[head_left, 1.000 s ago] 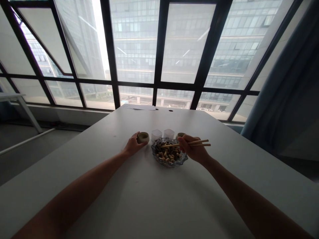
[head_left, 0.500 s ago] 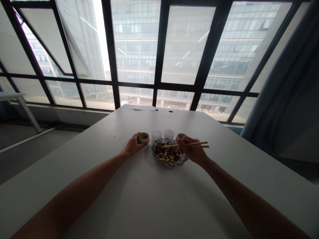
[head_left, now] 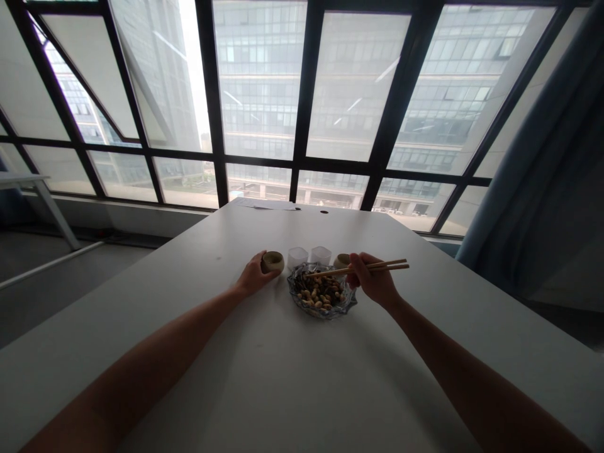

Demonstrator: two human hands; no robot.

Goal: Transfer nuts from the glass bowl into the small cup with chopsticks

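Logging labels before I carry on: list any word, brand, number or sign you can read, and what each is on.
No readable text anywhere.
Paper sheets at the far end of the white table: any print is too small and faint to read.
Chopsticks, glass bowl, translucent cups, small round cups: no lettering visible.

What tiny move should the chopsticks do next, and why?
Maybe the right hand should gently pinch one piece: the chopsticks' tips are at the nutty mix in the glass bowl, and the left hand holds a round cup.
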